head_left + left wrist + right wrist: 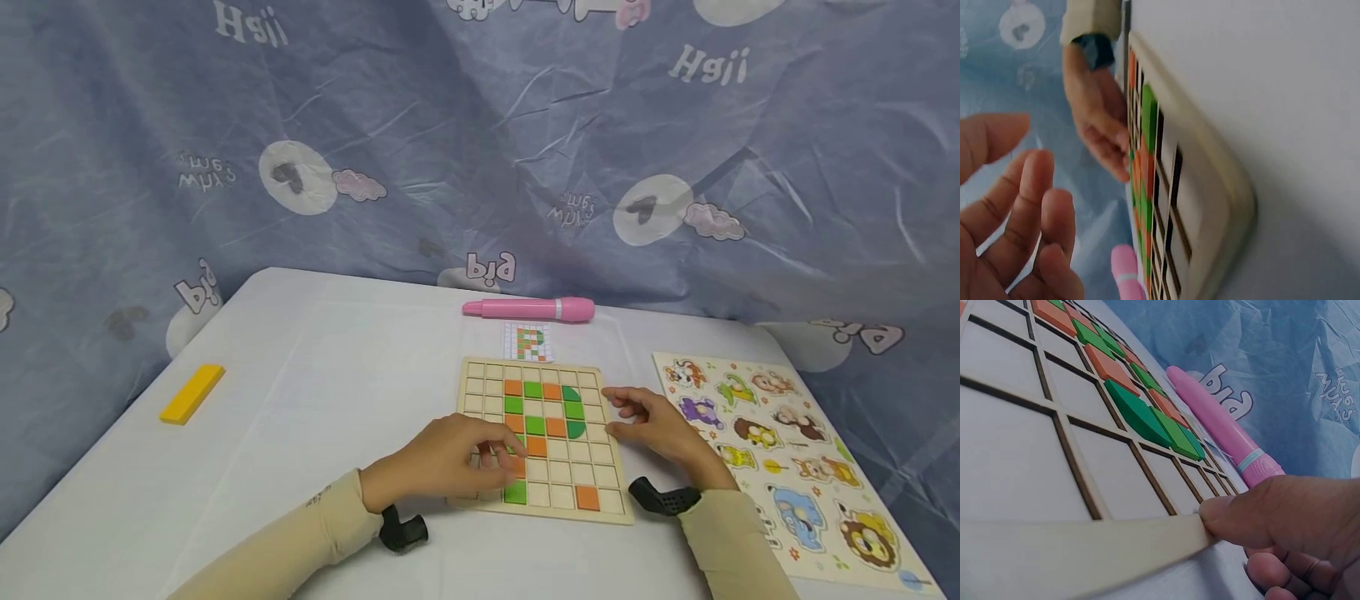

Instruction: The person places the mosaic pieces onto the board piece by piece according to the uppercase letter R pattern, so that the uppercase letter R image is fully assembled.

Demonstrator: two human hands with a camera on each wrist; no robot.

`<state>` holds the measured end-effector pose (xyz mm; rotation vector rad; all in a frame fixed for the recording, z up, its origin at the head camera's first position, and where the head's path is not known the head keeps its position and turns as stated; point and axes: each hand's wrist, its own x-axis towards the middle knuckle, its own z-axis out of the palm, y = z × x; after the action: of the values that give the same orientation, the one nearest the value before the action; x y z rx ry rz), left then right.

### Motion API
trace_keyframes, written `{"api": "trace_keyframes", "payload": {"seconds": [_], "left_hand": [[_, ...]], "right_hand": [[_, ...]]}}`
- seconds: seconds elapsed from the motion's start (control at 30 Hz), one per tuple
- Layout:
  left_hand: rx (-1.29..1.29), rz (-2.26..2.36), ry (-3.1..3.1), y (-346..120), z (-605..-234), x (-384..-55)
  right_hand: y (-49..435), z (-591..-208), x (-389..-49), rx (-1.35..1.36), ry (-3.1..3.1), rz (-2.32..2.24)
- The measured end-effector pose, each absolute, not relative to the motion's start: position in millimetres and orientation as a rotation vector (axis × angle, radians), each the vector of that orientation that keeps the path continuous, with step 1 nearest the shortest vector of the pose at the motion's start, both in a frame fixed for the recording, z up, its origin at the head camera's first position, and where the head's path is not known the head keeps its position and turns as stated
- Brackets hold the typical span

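Observation:
A wooden grid board [572, 472] lies on the white table, with orange and green square tiles and dark green rounded tiles [1138, 412] set in some of its cells. My left hand [450, 458] hovers over the board's lower left part. In the left wrist view its fingers [1036, 175] are loosely bent, apart from the thumb, and hold nothing. At the board's right edge, my right hand [660, 427] touches the rim with its thumb [1241, 515]. The right hand's other fingers are bent beside the board and partly hidden in the right wrist view.
A small pattern card [528, 342] lies behind the board, with a pink pen-shaped toy [525, 309] beyond it. An animal puzzle board [776, 450] lies to the right. At the far left rests a yellow bar [192, 394]. A blue printed cloth [450, 150] hangs behind the table.

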<state>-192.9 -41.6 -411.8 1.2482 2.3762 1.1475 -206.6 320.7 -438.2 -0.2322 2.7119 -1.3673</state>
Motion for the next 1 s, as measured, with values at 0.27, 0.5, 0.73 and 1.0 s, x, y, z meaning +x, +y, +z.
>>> {"api": "trace_keyframes", "payload": {"seconds": [0.27,0.5,0.73,1.0], "left_hand": [[1.214,1.281,2.182,-79,-407,-216],[1.105,1.365,2.055,-106,-408,-238],[0.981,1.375,2.071,-125,-423,-256],[0.912,1.360,2.084,-137,-438,-267]], "right_hand": [[322,-438,-207,-0.242,2.703,-1.390],[322,-439,-207,-0.257,2.710,-1.386],[322,-440,-207,-0.247,2.726,-1.361],[321,-441,-207,-0.260,2.729,-1.380]]}}
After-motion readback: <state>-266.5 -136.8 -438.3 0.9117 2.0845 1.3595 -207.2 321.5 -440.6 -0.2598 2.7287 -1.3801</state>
